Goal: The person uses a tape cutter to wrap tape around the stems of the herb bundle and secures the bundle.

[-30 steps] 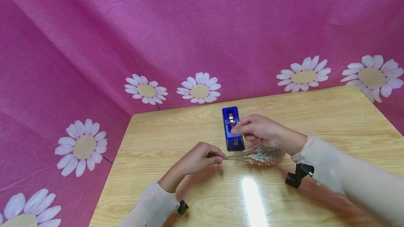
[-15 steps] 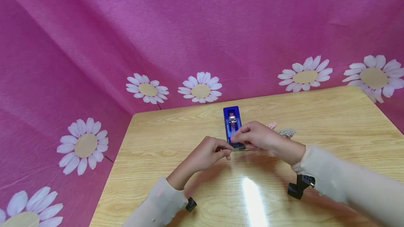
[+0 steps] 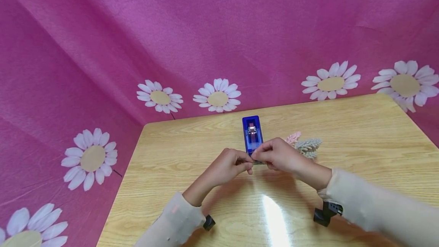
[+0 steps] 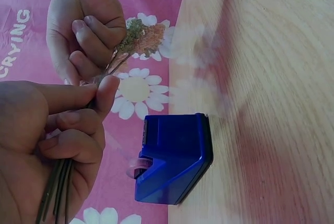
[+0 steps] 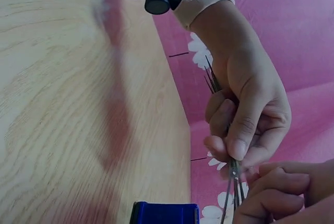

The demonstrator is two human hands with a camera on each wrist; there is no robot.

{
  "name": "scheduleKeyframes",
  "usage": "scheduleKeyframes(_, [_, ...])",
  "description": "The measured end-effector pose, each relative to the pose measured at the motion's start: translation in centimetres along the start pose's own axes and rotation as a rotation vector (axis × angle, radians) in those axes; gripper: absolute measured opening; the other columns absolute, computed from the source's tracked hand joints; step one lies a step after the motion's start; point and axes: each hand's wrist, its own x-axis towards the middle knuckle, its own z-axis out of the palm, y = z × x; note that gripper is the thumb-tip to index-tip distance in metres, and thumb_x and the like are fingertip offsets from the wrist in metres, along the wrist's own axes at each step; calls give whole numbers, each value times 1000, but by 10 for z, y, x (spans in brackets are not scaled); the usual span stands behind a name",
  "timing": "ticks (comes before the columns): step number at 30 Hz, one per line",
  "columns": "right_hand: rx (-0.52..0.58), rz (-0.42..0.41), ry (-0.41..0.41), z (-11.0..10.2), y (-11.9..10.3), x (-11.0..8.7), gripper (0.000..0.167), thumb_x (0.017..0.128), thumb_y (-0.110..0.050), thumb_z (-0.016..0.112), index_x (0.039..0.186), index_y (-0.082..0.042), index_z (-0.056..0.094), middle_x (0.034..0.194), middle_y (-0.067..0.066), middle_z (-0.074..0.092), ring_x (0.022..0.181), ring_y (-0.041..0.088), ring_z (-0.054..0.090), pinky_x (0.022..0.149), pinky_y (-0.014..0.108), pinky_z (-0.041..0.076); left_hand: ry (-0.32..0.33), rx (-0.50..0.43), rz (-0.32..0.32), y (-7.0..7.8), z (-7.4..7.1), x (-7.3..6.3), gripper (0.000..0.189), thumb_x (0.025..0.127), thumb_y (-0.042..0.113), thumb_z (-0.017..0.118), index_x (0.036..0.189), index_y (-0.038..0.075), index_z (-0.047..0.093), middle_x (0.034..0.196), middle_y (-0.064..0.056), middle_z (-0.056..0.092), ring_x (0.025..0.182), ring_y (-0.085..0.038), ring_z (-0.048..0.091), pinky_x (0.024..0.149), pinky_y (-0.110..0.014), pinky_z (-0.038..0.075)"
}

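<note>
My left hand [image 3: 224,167] pinches the thin stems of a small bunch of dried flowers [image 3: 308,146] between thumb and fingers. The stem ends [image 4: 61,187] run down through its palm. My right hand [image 3: 282,155] meets the left fingertips, its thumb and forefinger pinching a bit of clear tape [image 5: 234,172] at the stems. Past the right hand, the grey-green and pink flower heads stick out to the right. Just behind both hands stands a blue tape dispenser [image 3: 252,130] with a tape roll [image 4: 140,166]. Fingers hide most of the tape.
The wooden table [image 3: 185,140] has rounded back corners. A pink cloth [image 3: 267,41] with white daisies hangs behind it and at the left. Bright light reflects off the tabletop in front of the hands.
The left hand has moved right and slightly up with the stems. My right hand has come down from beside the dispenser to the stems, and the flower heads now show beyond it.
</note>
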Motion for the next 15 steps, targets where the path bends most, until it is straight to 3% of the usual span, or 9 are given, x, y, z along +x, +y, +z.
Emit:
scheduleKeyframes(3, [5, -17, 5, 1, 2, 0, 21, 99, -13, 66, 106, 5, 76, 82, 2, 70, 48, 6, 34, 46, 21, 28, 6, -19, -6, 1, 1, 0, 16, 102, 2, 62, 98, 6, 77, 78, 4, 74, 61, -2, 46, 54, -20, 33])
scheduleKeyframes(8, [-5, -42, 6, 1, 3, 0, 21, 99, -11, 66, 107, 6, 75, 73, -2, 64, 47, 6, 32, 46, 21, 27, 28, -21, -7, 1, 3, 0, 16, 102, 10, 65, 92, 8, 77, 74, 7, 71, 57, -2, 41, 51, -20, 31])
scheduleKeyframes(15, [-40, -66, 14, 1, 4, 0, 18, 98, -9, 65, 102, 4, 76, 70, -2, 60, 48, 7, 33, 46, 22, 28, 37, -27, 4, 1, 5, 2, 27, 106, 14, 58, 86, 8, 75, 75, -5, 73, 57, -3, 39, 53, -20, 32])
